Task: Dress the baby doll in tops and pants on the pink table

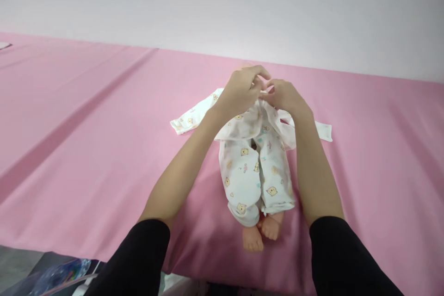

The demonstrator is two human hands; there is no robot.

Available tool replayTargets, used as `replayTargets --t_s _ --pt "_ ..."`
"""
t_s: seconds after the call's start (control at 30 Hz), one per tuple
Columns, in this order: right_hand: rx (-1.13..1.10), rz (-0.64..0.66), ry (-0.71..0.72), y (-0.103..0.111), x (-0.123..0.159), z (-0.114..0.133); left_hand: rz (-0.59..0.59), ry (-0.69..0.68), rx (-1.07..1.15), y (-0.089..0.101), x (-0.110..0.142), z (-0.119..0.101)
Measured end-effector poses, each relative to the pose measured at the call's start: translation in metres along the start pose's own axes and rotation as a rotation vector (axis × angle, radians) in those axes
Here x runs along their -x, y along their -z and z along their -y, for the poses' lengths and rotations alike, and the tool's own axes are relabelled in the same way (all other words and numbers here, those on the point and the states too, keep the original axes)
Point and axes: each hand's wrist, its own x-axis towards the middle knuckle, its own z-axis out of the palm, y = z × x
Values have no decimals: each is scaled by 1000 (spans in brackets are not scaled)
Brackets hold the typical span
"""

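Note:
A baby doll lies on its back in a white long-sleeved doll shirt [239,126] and white doll trousers [242,173], both printed with small animals. My left hand [244,87] is at the top of the shirt front, fingers curled and closed on the cloth near the neck. Facing it, my right hand [284,96] pinches the shirt's edge at the same spot. The shirt's lower front hangs apart over the trousers. Bare doll feet [253,239] stick out of the trouser legs. My hands hide the doll's head and the collar.
A pink sheet [86,148] with creases covers the table, and a pale wall [222,9] rises behind it. Below the front edge at the lower left, a clear plastic item [62,275] shows. Something white [4,45] lies at the far left edge.

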Motion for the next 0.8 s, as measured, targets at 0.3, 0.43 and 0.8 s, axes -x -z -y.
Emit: replayTargets --t_s 0.3,0.43,0.8 --pt "-13 -172 88 -7 -5 4 -145 181 -456 -42 -16 28" --pt "11 -228 88 -2 -5 5 -138 88 -410 -41 -17 27" --pt "-34 -66 9 -2 -2 1 -135 31 -226 -41 -20 36"
